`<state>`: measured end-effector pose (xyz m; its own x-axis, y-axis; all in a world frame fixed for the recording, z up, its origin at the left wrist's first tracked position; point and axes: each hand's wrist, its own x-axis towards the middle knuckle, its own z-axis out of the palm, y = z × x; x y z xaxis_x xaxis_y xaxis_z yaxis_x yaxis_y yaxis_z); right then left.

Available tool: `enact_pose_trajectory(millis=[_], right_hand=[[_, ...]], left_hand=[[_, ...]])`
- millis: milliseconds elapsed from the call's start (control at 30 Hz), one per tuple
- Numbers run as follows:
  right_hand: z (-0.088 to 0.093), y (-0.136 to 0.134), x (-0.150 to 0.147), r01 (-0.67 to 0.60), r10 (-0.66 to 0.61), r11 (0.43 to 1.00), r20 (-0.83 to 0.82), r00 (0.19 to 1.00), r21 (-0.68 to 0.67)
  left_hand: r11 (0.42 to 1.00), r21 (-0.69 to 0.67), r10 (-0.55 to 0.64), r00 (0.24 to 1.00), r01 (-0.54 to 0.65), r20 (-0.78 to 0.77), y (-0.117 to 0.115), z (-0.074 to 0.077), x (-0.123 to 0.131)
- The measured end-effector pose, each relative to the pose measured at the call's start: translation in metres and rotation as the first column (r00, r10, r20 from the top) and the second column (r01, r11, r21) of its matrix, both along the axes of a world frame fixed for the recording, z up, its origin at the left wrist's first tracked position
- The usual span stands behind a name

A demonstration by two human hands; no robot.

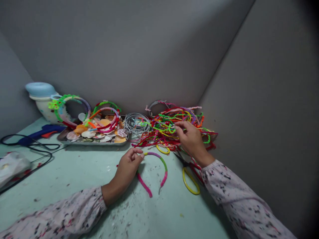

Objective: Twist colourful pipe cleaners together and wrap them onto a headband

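Observation:
My left hand (pixel 128 167) pinches the top left part of a headband (pixel 163 162) wrapped in yellow, purple, green and pink fuzzy wire. One end of the band shows a short bare grey tip; the other end is pink. My right hand (pixel 190 139) is over the tangled pile of coloured pipe cleaners (pixel 161 127), thumb and forefinger closed at a light green strand. Scissors with yellow handles (pixel 190 182) lie open-bladed just below my right hand, partly beside the sleeve.
A metal tray (pixel 94 143) of shells and finished-looking headbands stands at the back left. Beside it are coiled grey wire (pixel 137 123), a blue glue gun (pixel 37 134) with black cord, a blue-lidded container (pixel 47 103) and a white plastic bag (pixel 12 166). Grey walls enclose the table.

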<state>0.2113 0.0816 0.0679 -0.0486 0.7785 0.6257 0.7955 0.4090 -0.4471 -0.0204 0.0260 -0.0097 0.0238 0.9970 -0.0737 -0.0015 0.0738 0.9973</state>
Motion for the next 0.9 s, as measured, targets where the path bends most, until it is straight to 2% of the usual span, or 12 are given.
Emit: enact_pose_trajectory(millis=[100, 233, 367, 500, 567, 633, 733, 900], right_hand=[[0.003, 0.027, -0.001, -0.011, 0.009, 1.000, 0.149, 0.989, 0.007], [-0.004, 0.052, 0.000, 0.082, -0.033, 0.991, 0.399, 0.916, -0.107], [-0.011, 0.055, 0.003, 0.125, -0.010, 0.975, 0.527, 0.850, -0.184], [-0.005, 0.054, 0.006, 0.135, 0.021, 0.961, 0.550, 0.835, -0.241], [0.002, 0.058, 0.009, 0.120, 0.005, 0.972, 0.529, 0.849, -0.202], [0.011, 0.065, 0.012, 0.093, -0.028, 0.990, 0.511, 0.859, -0.102], [0.021, 0.074, 0.016, 0.071, -0.067, 0.997, 0.536, 0.842, 0.013], [0.023, 0.078, 0.024, 0.128, -0.086, 0.992, 0.659, 0.748, -0.016]], left_hand=[[1.000, 0.016, -0.002, 1.000, 0.002, 0.013, 0.000, -0.001, 0.000], [0.999, 0.029, -0.019, 0.999, 0.018, 0.049, 0.002, -0.003, 0.000], [0.999, 0.038, -0.031, 0.998, 0.029, 0.049, 0.004, -0.006, 0.000], [0.999, 0.034, -0.029, 0.998, 0.028, 0.051, 0.003, -0.008, 0.000], [0.999, 0.031, -0.026, 0.998, 0.024, 0.061, 0.003, -0.008, 0.000], [0.999, 0.032, -0.030, 0.997, 0.028, 0.069, 0.004, -0.008, 0.000], [0.999, 0.030, -0.032, 0.997, 0.030, 0.074, 0.004, -0.008, 0.000], [1.000, 0.018, -0.025, 0.997, 0.024, 0.067, 0.004, -0.008, 0.000]])
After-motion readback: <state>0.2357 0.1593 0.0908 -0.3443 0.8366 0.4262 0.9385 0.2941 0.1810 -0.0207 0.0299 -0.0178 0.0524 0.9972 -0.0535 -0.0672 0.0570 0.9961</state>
